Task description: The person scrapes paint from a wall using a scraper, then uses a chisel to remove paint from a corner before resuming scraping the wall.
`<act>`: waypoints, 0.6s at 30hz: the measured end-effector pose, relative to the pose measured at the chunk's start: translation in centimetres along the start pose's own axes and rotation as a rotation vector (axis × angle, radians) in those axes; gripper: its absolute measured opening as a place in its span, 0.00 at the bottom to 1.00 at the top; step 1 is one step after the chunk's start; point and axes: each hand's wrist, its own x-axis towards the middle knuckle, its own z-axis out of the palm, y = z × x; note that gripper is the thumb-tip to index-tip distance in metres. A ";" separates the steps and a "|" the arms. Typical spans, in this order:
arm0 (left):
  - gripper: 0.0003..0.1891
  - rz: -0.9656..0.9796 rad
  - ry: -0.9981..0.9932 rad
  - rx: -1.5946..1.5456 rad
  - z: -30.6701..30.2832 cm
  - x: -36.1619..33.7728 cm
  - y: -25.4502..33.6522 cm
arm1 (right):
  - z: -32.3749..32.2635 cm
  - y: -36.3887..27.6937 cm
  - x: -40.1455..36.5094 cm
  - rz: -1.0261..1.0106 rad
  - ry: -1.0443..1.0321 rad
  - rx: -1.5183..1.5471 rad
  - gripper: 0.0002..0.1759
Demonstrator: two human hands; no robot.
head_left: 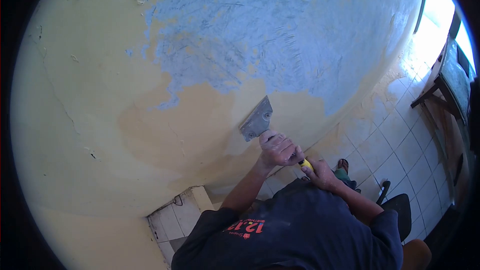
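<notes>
A wide-bladed paint scraper with a yellow handle is held in both hands, its blade edge against or very near the wall. My left hand is wrapped round the tool just behind the blade. Farther back, my right hand grips the end of the yellow handle. On the wall, yellowish paint meets a large bared patch of scratched blue. A darker, damp-looking area spreads below the blue patch, left of the blade.
White floor tiles run along the wall on the right, with peeled paint bits near its foot. A wooden bench or table stands at the far right. A black chair is beside my right elbow. A tiled ledge juts out lower left.
</notes>
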 end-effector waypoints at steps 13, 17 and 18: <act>0.18 0.047 0.039 -0.008 -0.4 1.2 -0.2 | -0.2 0.2 0.2 -0.001 -0.031 0.039 0.24; 0.17 0.077 0.064 0.018 -0.7 2.1 -0.6 | -0.8 -1.1 0.6 -0.027 -0.042 0.063 0.23; 0.16 0.084 0.068 0.022 -0.9 2.4 -0.6 | -1.0 -1.6 0.6 -0.037 -0.051 0.083 0.23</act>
